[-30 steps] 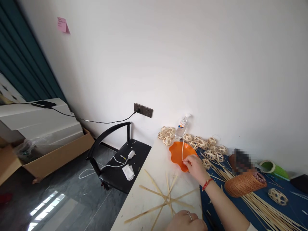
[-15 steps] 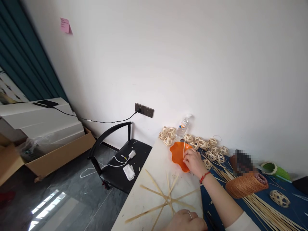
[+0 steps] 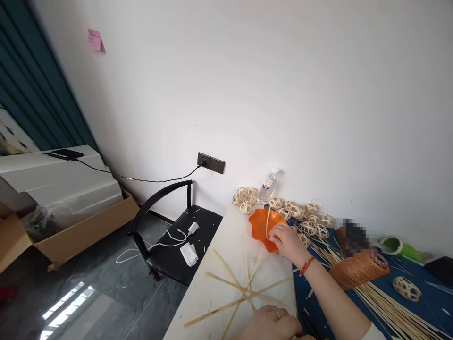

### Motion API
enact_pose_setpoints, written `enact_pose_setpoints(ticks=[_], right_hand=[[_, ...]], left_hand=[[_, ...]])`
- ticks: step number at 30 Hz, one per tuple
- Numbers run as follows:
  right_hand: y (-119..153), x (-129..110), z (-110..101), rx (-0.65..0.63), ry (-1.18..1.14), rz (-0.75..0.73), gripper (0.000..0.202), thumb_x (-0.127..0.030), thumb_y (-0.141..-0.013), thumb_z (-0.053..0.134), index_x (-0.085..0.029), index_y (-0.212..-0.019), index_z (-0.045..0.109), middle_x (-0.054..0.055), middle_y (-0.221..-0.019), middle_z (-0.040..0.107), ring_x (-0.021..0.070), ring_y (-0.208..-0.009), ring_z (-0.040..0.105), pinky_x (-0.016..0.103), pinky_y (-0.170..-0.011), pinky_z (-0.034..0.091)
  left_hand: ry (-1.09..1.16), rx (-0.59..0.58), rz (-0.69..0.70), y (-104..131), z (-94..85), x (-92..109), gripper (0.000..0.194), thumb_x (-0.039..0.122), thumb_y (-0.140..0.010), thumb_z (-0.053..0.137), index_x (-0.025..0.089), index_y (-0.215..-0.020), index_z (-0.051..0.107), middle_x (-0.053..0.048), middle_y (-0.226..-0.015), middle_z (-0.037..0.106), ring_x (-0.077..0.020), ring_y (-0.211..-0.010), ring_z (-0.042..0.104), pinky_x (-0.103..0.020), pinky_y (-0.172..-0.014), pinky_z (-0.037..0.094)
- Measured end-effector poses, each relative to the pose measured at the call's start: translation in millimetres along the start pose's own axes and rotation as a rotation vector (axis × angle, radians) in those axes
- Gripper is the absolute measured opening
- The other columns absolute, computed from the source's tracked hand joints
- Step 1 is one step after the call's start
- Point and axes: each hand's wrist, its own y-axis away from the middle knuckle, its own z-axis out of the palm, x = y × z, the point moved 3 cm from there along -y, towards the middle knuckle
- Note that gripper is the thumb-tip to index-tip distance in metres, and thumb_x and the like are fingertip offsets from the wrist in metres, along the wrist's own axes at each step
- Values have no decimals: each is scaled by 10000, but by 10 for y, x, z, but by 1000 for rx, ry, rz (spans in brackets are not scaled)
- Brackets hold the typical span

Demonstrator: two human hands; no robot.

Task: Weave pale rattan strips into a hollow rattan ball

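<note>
"So, how far along was the work on your feed?" my colleague asked.

"From my remote seat I saw a star of flat strips [image 3: 212, 311] laid out on the white worktop [image 3: 201, 295], crossed at one shared centre, the ends splayed loose," I said. "I saw nothing woven around them. Openwork balls [image 3: 247, 207], fully rounded, lay grouped by the wall."

"And the hands?"

"The right hand [image 3: 288, 241] had a narrow grip, fingertips pinched on the lower end of a pale strip [image 3: 268, 222] over the orange bowl [image 3: 258, 224]. That strip was apart from the star, not laid into it. The left hand [image 3: 271, 323] was at the star's near side, knuckles bent; its fingertips were hidden, so I could not tell its grip."

"Materials?"

"The star looked like dry, split cane, straight and matte, blotched brown in places. The bowl was glossy, with a wavy rim. On the blue cloth [image 3: 302, 283] I had a ridged, russet cylinder [image 3: 359, 271], apparently wound with cord, over a fanned bundle of slender strips [image 3: 389, 309]."
</note>
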Motion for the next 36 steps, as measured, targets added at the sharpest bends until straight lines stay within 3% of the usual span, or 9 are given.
enact_pose_setpoints(ticks=[3, 5, 8, 11, 15, 19, 25, 30, 36], right_hand=[[87, -18, -41, -12, -96, 12, 172, -169, -893, 500, -224, -746, 570, 27, -850, 716, 218, -839, 641, 389, -818, 427], [126, -26, -53, -27, -167, 15, 178, -193, -903, 478, -236, -736, 522, 12, -802, 706, 204, -776, 640, 353, -768, 440], [153, -38, -66, -43, -271, 30, 176, -200, -914, 443, -251, -751, 484, 3, -800, 721, 199, -756, 662, 329, -732, 462], [149, -39, -70, -38, -360, 54, 165, -220, -924, 425, -262, -770, 467, 1, -804, 734, 204, -748, 679, 347, -747, 490], [115, 2, -36, -16, -477, 89, 152, -255, -931, 413, -272, -782, 437, 4, -773, 725, 214, -776, 707, 377, -778, 533], [82, 72, 14, -1, -586, 146, 144, -272, -942, 359, -278, -804, 400, -9, -713, 687, 205, -691, 727, 369, -702, 578], [63, 171, 23, 42, -618, 213, 165, -302, -974, 412, -255, -830, 477, -35, -676, 619, 154, -568, 656, 315, -591, 570], [30, 281, 42, 64, -568, 263, 244, -387, -998, 569, -153, -1036, 624, -10, -833, 652, 98, -623, 615, 257, -594, 549], [-42, 356, 88, 86, -512, 301, 280, -373, -984, 599, -166, -1170, 627, 57, -1086, 677, 159, -858, 675, 338, -743, 591]], left_hand=[[13, -63, 65, -3, -86, -10, 311, 487, -933, 635, 279, -1151, 554, 79, -762, 653, -91, -585, 607, -264, -505, 325], [17, -24, 69, -9, -152, -25, 317, 443, -950, 622, 271, -1200, 530, 77, -789, 656, -86, -576, 604, -260, -519, 345], [31, 23, 78, -17, -201, -34, 286, 404, -978, 581, 253, -1213, 519, 66, -803, 643, -77, -568, 590, -248, -534, 367], [37, -23, 90, -23, -194, -30, 274, 395, -984, 571, 250, -1210, 520, 49, -835, 639, -87, -608, 602, -244, -556, 385], [50, 8, 64, -31, -235, -28, 274, 386, -986, 565, 256, -1226, 538, 44, -823, 641, -97, -614, 603, -244, -574, 397], [52, -19, 68, -44, -277, -20, 296, 382, -987, 567, 254, -1251, 522, 42, -843, 661, -103, -620, 622, -259, -567, 393], [48, -16, 60, -56, -280, -15, 275, 389, -1005, 528, 266, -1250, 523, 43, -836, 650, -100, -605, 603, -255, -562, 393], [51, -18, 55, -74, -322, -9, 285, 386, -1001, 536, 269, -1261, 542, 39, -830, 643, -103, -611, 595, -246, -579, 407], [61, -7, 47, -89, -377, -11, 310, 382, -987, 572, 258, -1269, 535, 44, -834, 674, -101, -621, 627, -249, -581, 407]])
